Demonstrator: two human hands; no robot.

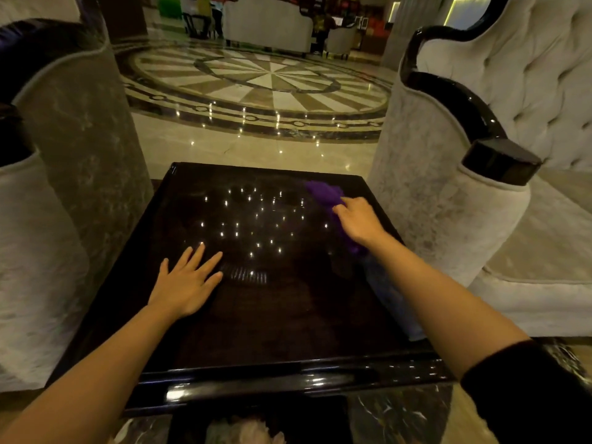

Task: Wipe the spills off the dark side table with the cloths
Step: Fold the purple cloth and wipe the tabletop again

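The dark glossy side table (pixel 262 315) fills the middle of the view and mirrors many small ceiling lights. A purple cloth (pixel 323 192) lies bunched near its far right corner. My right hand (pixel 360 221) rests on the cloth's near part, fingers pressing it down, and more purple shows under my wrist. A pale blue cloth (pixel 389 293) lies along the table's right edge, partly hidden by my right forearm. My left hand (pixel 185 280) lies flat on the near left part of the table with its fingers spread, holding nothing. No spill stands out on the dark surface.
A grey upholstered armchair (pixel 73 174) stands close on the left. A pale tufted armchair (pixel 448 193) with a black glossy arm stands close on the right. Polished patterned marble floor (pixel 266 81) stretches beyond the table's far edge, with sofas far back.
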